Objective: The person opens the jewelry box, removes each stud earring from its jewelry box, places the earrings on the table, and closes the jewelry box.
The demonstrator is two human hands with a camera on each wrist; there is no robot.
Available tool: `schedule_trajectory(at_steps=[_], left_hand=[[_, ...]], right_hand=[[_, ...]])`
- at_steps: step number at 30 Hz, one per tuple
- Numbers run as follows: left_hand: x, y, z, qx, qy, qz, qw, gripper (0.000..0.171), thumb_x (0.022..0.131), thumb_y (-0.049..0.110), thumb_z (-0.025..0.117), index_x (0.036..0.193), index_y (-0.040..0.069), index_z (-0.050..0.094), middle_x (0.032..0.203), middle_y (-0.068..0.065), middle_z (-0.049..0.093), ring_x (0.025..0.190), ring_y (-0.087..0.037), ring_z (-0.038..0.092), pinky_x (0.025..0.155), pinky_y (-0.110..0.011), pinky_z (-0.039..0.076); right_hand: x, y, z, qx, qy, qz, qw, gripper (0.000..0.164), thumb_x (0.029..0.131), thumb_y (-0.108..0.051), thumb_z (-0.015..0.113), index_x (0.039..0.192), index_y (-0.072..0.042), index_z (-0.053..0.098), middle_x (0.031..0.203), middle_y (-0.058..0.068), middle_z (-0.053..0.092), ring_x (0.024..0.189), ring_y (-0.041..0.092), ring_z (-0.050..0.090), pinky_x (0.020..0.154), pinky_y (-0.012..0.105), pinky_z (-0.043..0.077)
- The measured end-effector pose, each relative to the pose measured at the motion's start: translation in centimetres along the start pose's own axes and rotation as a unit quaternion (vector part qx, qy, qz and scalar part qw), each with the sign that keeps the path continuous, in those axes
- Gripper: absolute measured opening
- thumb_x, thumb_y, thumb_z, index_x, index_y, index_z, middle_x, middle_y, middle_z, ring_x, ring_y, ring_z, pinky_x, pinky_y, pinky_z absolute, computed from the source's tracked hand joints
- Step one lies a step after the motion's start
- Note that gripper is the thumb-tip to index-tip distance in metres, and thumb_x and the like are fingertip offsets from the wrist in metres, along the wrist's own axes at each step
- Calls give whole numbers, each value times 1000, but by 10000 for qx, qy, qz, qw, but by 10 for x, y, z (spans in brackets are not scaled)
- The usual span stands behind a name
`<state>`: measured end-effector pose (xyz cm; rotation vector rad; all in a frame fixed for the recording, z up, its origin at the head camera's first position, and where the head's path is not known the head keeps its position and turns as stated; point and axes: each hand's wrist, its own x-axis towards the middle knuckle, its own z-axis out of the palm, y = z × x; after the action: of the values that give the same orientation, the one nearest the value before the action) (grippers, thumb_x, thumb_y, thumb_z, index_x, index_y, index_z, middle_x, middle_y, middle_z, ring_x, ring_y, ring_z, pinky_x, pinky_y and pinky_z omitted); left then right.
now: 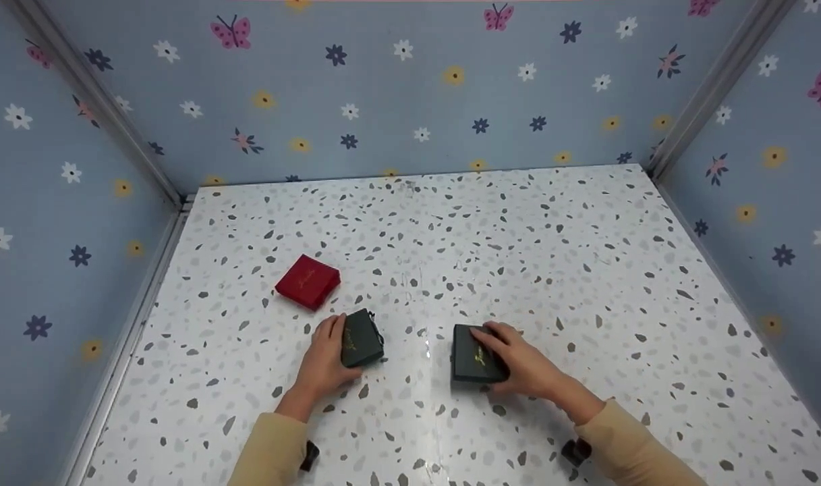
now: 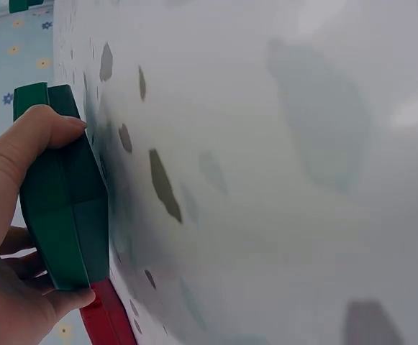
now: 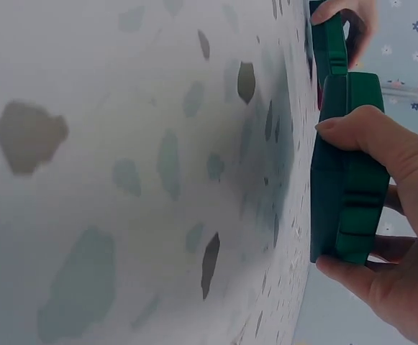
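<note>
My left hand [image 1: 326,361] grips a dark green box [image 1: 362,339] with gold lettering on its lid, thumb on the near side and fingers on the far side. The left wrist view shows thumb and fingers around that green box [image 2: 65,194]. On the right, my right hand [image 1: 523,361] holds a second dark green box [image 1: 474,354], also gold-lettered, between thumb and fingers. In the right wrist view this box [image 3: 347,172] appears close to the speckled surface. A gap separates the two boxes. Whether either box touches the table I cannot tell.
A red box [image 1: 307,281] with gold lettering lies beyond my left hand. The white speckled table [image 1: 410,236] is bordered by blue panels [image 1: 397,81] with flowers and butterflies at the back and both sides.
</note>
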<state>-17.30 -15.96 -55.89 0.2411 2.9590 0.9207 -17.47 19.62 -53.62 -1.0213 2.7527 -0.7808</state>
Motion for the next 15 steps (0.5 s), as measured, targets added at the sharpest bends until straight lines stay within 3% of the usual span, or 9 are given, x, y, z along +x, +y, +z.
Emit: schedule_trajectory(at_steps=[15], left_hand=[[-15, -31, -18, -21, 357, -159, 9992, 99, 56, 17, 82, 134, -6, 26, 132, -23, 29, 121, -33, 27, 95, -46, 33]], right_hand=[[8, -12, 13, -359, -353, -219, 9985, 97, 57, -28, 79, 140, -17, 28, 135, 15, 29, 117, 28, 36, 88, 40, 41]])
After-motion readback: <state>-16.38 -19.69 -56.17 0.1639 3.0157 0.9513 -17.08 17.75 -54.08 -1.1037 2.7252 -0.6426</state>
